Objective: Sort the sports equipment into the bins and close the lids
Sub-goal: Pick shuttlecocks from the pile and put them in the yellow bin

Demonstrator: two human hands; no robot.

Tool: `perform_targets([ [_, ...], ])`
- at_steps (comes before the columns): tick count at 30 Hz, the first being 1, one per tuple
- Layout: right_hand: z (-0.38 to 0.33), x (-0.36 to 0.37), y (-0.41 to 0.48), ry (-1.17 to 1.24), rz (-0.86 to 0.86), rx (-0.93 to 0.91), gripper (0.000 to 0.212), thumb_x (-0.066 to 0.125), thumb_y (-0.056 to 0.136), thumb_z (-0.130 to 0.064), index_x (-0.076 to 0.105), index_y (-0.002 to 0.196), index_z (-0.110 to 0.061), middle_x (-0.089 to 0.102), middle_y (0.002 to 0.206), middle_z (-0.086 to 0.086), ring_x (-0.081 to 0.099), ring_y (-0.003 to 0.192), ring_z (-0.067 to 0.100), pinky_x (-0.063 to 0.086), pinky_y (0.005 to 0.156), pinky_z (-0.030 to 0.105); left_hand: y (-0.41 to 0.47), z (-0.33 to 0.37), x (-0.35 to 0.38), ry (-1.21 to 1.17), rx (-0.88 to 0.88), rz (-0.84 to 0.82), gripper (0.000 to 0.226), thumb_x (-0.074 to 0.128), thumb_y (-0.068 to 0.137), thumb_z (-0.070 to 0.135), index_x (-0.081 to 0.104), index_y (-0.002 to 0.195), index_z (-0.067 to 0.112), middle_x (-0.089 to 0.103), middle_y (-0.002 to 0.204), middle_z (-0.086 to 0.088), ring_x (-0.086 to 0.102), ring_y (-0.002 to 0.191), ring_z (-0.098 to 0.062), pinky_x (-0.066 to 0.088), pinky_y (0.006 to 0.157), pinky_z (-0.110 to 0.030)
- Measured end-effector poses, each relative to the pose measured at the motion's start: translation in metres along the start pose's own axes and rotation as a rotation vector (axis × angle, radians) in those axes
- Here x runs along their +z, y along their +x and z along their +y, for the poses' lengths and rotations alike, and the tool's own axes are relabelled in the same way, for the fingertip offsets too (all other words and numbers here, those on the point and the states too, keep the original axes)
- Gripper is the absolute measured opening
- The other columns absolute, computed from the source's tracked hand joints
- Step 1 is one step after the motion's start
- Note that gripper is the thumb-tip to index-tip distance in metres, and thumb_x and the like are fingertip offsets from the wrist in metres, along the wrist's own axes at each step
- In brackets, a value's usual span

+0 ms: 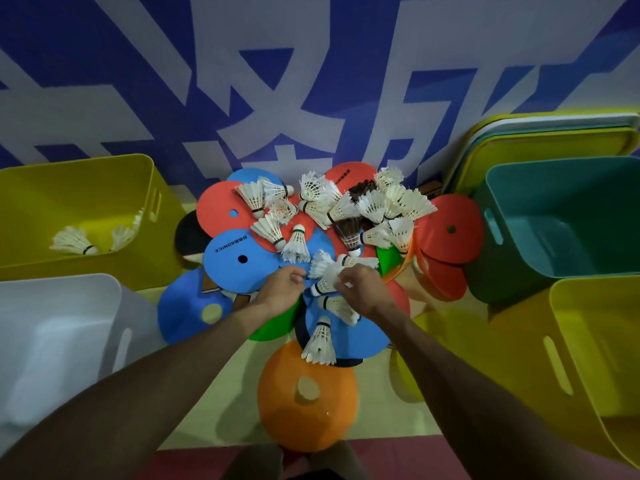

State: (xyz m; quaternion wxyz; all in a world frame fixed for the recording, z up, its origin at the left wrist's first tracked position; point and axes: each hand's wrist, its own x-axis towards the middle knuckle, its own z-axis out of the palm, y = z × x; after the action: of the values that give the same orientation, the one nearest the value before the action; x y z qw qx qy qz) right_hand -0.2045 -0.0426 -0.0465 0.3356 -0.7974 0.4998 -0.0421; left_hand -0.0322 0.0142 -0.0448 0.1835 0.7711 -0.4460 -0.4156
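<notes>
A heap of flat disc cones in red, blue (pixel 239 261), green and orange (pixel 308 396) lies on the floor by the wall, with several white shuttlecocks (pixel 377 206) scattered on top. My right hand (pixel 363 289) pinches a white shuttlecock (pixel 325 285) at the middle of the heap. My left hand (pixel 282 289) is right beside it with curled fingers at the blue disc's edge, near the same shuttlecock; what it holds is unclear. Another shuttlecock (pixel 320 341) lies below my hands.
A yellow bin (pixel 145 174) at the left holds a few shuttlecocks (pixel 74 242). A white bin (pixel 104 299) stands below it. At the right stand a teal bin (pixel 498 209) and a yellow bin (pixel 568 344). Lids (pixel 554 129) lean on the wall behind.
</notes>
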Motion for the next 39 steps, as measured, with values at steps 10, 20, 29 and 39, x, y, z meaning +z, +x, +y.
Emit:
perform_targets([
  [10,0.019,-0.05,0.002,0.045,0.094,0.009,0.022,0.056,0.092,-0.023,0.062,0.077,-0.009,0.062,0.085,0.008,0.057,0.08,0.023,0.032,0.066,0.025,0.02,0.025,0.025,-0.104,-0.002,0.086,0.038,0.056,0.093,0.016,0.051,0.13,0.006,0.059,0.125,-0.01,0.055,0.113,-0.021,0.042,0.09,-0.024],
  [20,0.021,-0.069,0.0,0.081,0.268,0.133,0.023,0.053,0.095,-0.031,0.064,0.092,-0.012,0.056,0.077,-0.003,0.051,0.073,0.014,0.032,0.06,0.024,0.028,0.034,0.035,-0.074,-0.097,0.156,0.026,0.064,0.088,0.014,0.06,0.109,-0.001,0.066,0.104,-0.014,0.061,0.101,-0.028,0.046,0.083,-0.028],
  [29,-0.012,-0.076,0.014,0.089,0.23,-0.022,0.018,0.065,0.089,-0.027,0.075,0.091,-0.012,0.073,0.092,0.006,0.063,0.078,0.015,0.053,0.072,0.035,0.009,0.036,-0.014,-0.095,0.045,0.249,0.029,0.073,0.082,0.017,0.066,0.106,0.002,0.066,0.09,-0.008,0.058,0.081,-0.015,0.046,0.073,-0.022],
  [39,-0.099,-0.065,0.036,0.061,0.235,-0.072,0.018,0.063,0.09,-0.025,0.074,0.096,-0.013,0.074,0.09,0.005,0.067,0.075,0.017,0.055,0.073,0.034,-0.033,0.002,-0.138,-0.119,0.164,0.496,0.026,0.074,0.08,0.019,0.069,0.1,0.002,0.063,0.071,-0.004,0.056,0.071,-0.013,0.043,0.069,-0.022],
])
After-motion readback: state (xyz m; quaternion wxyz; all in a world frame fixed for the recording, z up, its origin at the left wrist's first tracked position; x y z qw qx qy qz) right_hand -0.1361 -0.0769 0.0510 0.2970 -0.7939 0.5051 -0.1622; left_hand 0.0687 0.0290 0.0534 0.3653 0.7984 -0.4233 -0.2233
